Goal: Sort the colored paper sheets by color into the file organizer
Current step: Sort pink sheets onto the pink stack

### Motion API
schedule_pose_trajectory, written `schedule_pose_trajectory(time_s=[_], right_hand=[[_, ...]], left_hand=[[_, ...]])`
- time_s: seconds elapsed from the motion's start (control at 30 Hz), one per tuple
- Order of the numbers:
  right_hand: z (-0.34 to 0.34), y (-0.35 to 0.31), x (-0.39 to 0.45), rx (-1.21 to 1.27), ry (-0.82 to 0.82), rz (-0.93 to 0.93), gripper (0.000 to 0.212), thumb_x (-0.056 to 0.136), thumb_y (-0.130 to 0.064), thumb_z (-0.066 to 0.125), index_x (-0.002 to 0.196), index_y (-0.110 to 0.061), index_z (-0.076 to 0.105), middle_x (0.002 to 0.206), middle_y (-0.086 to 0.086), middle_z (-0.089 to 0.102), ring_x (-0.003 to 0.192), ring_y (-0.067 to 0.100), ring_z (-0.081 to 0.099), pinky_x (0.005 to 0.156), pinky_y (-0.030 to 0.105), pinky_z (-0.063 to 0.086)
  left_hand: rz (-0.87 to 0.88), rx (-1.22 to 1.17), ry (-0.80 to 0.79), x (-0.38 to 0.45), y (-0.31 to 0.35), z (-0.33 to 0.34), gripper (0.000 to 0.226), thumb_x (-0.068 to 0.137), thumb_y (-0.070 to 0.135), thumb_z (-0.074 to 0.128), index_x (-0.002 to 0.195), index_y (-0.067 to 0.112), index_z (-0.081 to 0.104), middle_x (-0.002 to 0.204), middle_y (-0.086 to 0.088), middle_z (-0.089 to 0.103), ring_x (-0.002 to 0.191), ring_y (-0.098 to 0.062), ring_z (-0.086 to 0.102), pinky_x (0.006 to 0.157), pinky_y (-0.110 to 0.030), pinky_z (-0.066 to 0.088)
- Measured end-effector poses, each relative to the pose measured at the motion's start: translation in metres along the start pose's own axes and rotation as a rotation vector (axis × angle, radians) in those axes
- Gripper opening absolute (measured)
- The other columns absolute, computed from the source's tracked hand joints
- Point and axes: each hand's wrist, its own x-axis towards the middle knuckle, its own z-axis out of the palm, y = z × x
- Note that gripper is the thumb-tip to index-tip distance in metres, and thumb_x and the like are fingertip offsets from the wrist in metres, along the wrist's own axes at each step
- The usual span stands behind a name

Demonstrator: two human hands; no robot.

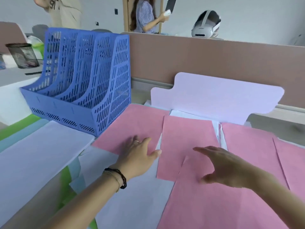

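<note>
Hands flat on pink sheets.

Overlapping pink sheets beside seemingly empty blue organizer

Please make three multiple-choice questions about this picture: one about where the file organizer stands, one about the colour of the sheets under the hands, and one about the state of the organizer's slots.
1. Where is the blue file organizer relative to the pink sheets?
A. Far left of them
B. Far right of them
C. On top of them

2. What colour is the sheet under the left hand?
A. Green
B. Pink
C. Black

3. How do the organizer's slots look?
A. Full of pink paper
B. Empty as far as visible
C. Covered by a lid

Answers: 1 A, it stands at the far left of the desk. 2 B, the palm lies on pink paper, and the right hand is open above pink too. 3 B, no paper shows through the perforated walls.
</note>
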Motion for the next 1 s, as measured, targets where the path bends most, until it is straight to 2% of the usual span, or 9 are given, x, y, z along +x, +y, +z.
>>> schedule_pose_trajectory(time_s=[0.2,0.33,0.43,0.53,0.6,0.7,0.83,0.9,1.0], right_hand=[[0.014,0.018,0.006,0.029,0.113,-0.034,0.090,0.085,-0.069,0.059,0.158,-0.038,0.017,0.161,-0.020,0.020,0.149,0.005,0.015,0.116,0.022,0.018],[0.017,0.023,0.008,0.058,0.157,-0.052,0.090,0.084,-0.068,0.062,0.158,-0.039,0.019,0.160,-0.021,0.024,0.148,0.003,0.019,0.117,0.020,0.019],[0.024,0.027,0.009,0.069,0.203,-0.035,0.096,0.077,-0.066,0.070,0.156,-0.042,0.022,0.151,-0.021,0.035,0.142,0.007,0.031,0.114,0.025,0.032],[0.030,0.032,0.015,0.125,0.255,-0.007,0.096,0.073,-0.061,0.077,0.153,-0.045,0.027,0.119,-0.021,0.048,0.118,0.007,0.044,0.100,0.029,0.044],[0.032,0.035,0.020,0.165,0.285,0.019,0.095,0.072,-0.059,0.079,0.152,-0.046,0.030,0.110,-0.020,0.049,0.109,0.007,0.047,0.097,0.028,0.045],[0.032,0.039,0.027,0.193,0.319,0.107,0.086,0.073,-0.061,0.078,0.148,-0.043,0.039,0.105,-0.015,0.051,0.102,0.011,0.053,0.089,0.028,0.047],[0.028,0.043,0.040,0.113,0.339,0.257,0.075,0.078,-0.071,0.065,0.142,-0.040,0.045,0.109,-0.011,0.055,0.104,0.020,0.061,0.081,0.035,0.050],[0.025,0.045,0.051,0.053,0.357,0.331,0.072,0.081,-0.073,0.059,0.140,-0.035,0.046,0.124,-0.005,0.058,0.109,0.026,0.062,0.079,0.036,0.049],[0.017,0.048,0.073,-0.060,0.381,0.430,0.068,0.088,-0.071,0.051,0.136,-0.023,0.044,0.139,0.005,0.055,0.109,0.033,0.064,0.074,0.038,0.043]], left_hand=[[0.057,0.099,-0.027,-0.008,0.026,0.002,0.063,0.102,0.062,0.031,0.152,0.024,0.037,0.155,-0.006,0.043,0.148,-0.024,0.027,0.121,-0.046,0.016],[0.077,0.073,0.096,-0.009,0.030,0.000,0.053,0.103,0.054,0.040,0.147,0.026,0.044,0.141,0.000,0.056,0.134,-0.024,0.041,0.113,-0.038,0.029],[0.001,-0.016,0.074,-0.002,0.025,-0.001,0.065,0.097,0.065,0.042,0.151,0.029,0.039,0.152,-0.002,0.044,0.142,-0.025,0.035,0.116,-0.039,0.031],[0.016,0.070,-0.075,-0.001,0.019,0.008,0.103,0.080,0.086,0.046,0.161,0.036,0.009,0.168,-0.005,0.014,0.156,-0.023,0.007,0.125,-0.047,0.015],[0.044,0.072,-0.109,-0.002,0.015,0.009,0.116,0.074,0.086,0.056,0.162,0.037,-0.002,0.171,-0.005,0.006,0.158,-0.020,-0.002,0.126,-0.048,0.010],[0.019,0.037,0.007,-0.002,0.009,0.002,0.097,0.085,0.069,0.063,0.162,0.035,0.014,0.162,0.001,0.034,0.150,-0.020,0.031,0.116,-0.037,0.035],[0.011,0.084,0.228,0.000,0.000,-0.005,0.035,0.102,0.030,0.048,0.135,0.029,0.058,0.125,0.003,0.070,0.115,-0.032,0.062,0.093,-0.039,0.052],[-0.046,-0.058,0.283,0.002,-0.005,-0.011,0.032,0.102,0.022,0.044,0.126,0.024,0.065,0.118,-0.004,0.073,0.108,-0.039,0.062,0.091,-0.043,0.053],[-0.039,-0.224,0.423,0.001,-0.002,-0.025,0.043,0.103,0.014,0.044,0.141,0.026,0.060,0.129,-0.001,0.071,0.114,-0.036,0.062,0.094,-0.041,0.053]])
